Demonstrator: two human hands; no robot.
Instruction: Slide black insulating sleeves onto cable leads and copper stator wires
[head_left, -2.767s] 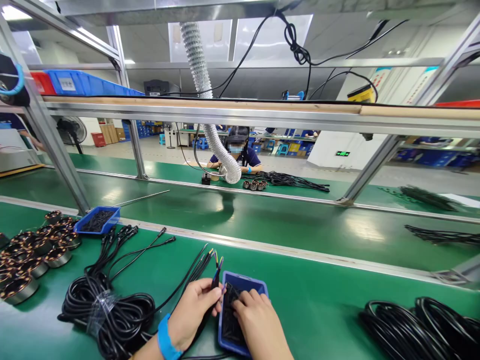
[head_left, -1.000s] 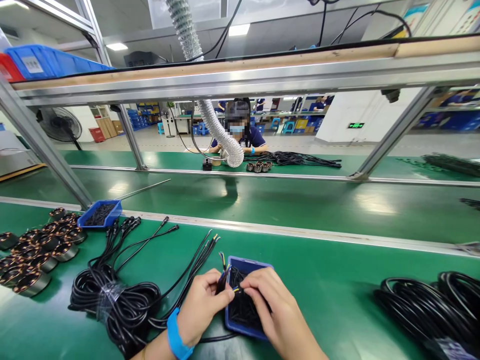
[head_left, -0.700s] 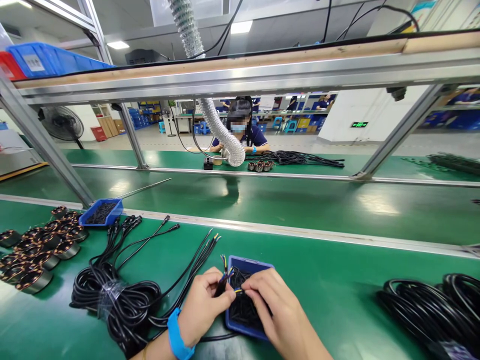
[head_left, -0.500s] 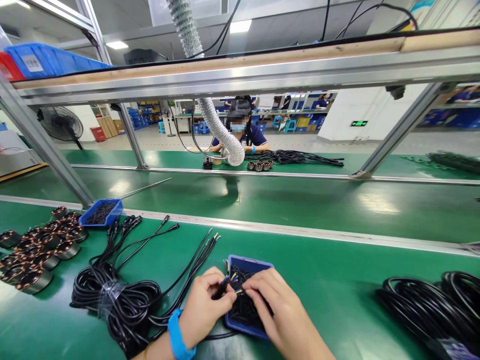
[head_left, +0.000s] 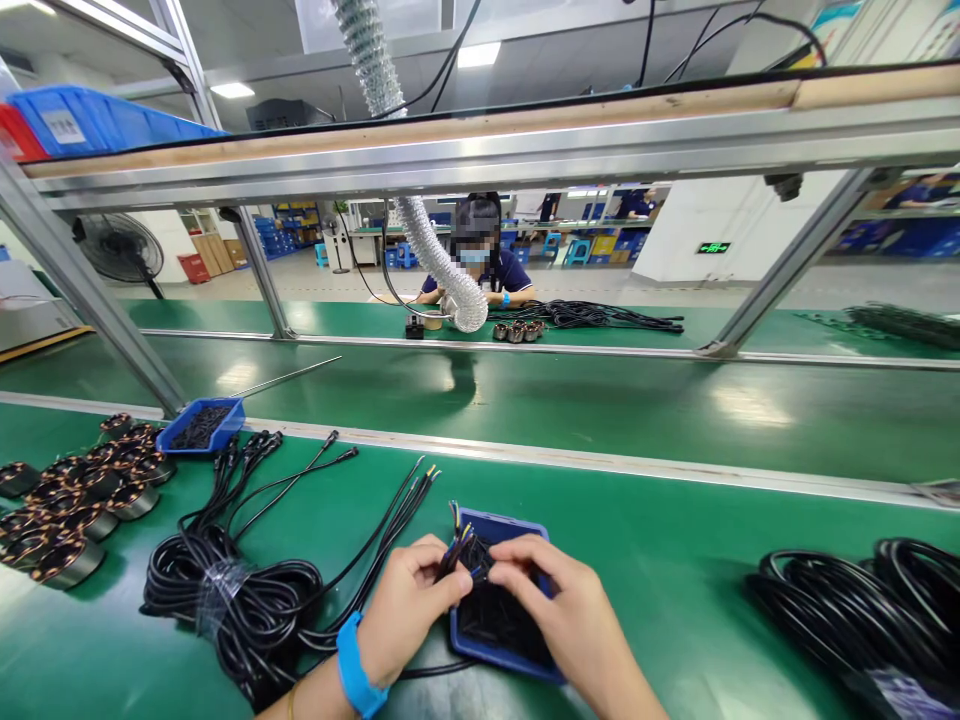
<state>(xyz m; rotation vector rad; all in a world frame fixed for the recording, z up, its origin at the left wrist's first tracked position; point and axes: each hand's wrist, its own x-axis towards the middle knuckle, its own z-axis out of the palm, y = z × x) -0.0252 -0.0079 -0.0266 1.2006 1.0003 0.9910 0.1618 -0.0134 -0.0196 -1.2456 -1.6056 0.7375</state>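
Observation:
My left hand (head_left: 416, 595), with a blue band at its wrist, is closed around black cables (head_left: 447, 566) whose thin coloured wire ends stick up past the fingers. Thumb and fingertips of my right hand (head_left: 551, 590) are pinched just to the right of those wire ends; whatever small piece they hold is too small to make out. Below both hands sits a blue bin (head_left: 510, 658) of small black tube-like pieces (head_left: 499, 615), partly covered by my right hand.
A tied cable coil (head_left: 225, 590) lies left, more coils (head_left: 847, 620) right. Several copper-wound rings (head_left: 67, 555) and a second blue bin (head_left: 176, 440) stand far left. A metal frame bar (head_left: 480, 160) crosses above; a silver hose (head_left: 442, 265) hangs down. A person (head_left: 514, 275) sits opposite.
My right hand's fingertips have shifted slightly up and curled more beside the wire ends. My left hand keeps its grip on the cables, almost in place.

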